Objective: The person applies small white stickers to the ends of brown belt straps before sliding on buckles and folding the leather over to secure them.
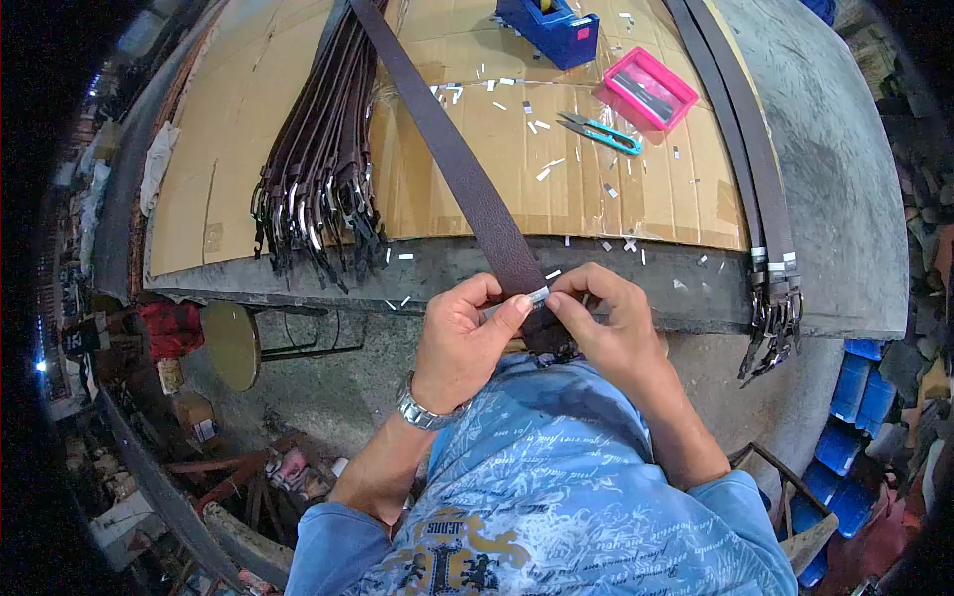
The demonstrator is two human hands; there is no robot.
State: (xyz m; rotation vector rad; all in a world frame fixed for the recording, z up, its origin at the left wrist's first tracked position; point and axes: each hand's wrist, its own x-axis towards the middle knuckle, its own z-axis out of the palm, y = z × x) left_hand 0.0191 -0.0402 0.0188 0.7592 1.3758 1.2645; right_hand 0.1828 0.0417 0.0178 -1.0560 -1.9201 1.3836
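Left hand (465, 343) and right hand (608, 333) pinched shut on the near end of a brown belt (467, 184) — thumbs and forefingers closed around a small silver clip (538, 294) just past the bench (596, 283) edge. Best done by keeping the strap taut and flat, clip square across its width — scissors (600, 132) lying near.

Materials and finish, as I see them

Brown belt (467, 184): grained, matt leather, small shiny metal clip (537, 295). Surface (596, 179): matt corrugated cardboard over rough concrete. Pink tray (651, 87): glossy plastic.
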